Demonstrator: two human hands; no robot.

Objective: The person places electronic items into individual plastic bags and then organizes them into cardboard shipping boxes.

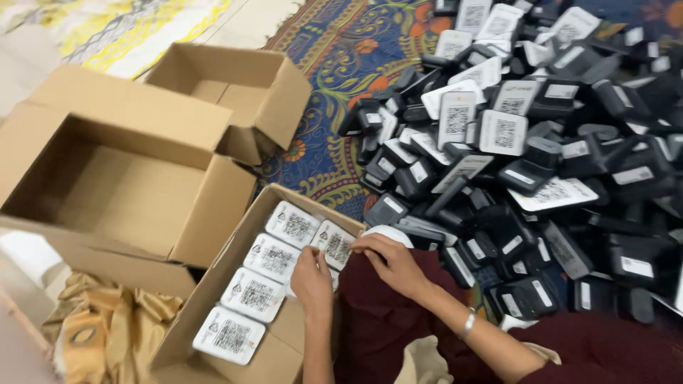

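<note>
While the person is sitting on the floor in dark red clothing (384,320), both hands are working at the near cardboard box (213,284), which is standing open at the near centre. The left hand (311,279) is resting inside the box with its fingers held together and curled down onto the packed devices; whether it is gripping one cannot be told. The right hand (390,259), wearing a silver bracelet (467,324) at the wrist, is reaching in from the right, its fingertips pinching the edge of a white-labelled device (336,246) at the far right corner of the box. Inside the box a row of white-labelled devices (263,281) is lying flat, label side up, side by side and touching, running from the near end to the far end.

To the near left, a crumpled yellow-brown cloth (107,327) is lying beside the box. Further left, a large empty cardboard box (114,178) is sitting with its flaps open, and a second open carton (235,89) is standing just beyond it, touching it.

To the right and far right, a big heap of black devices (541,163) is spreading over a patterned blue rug (334,50), some showing white labels, lying at all angles
</note>
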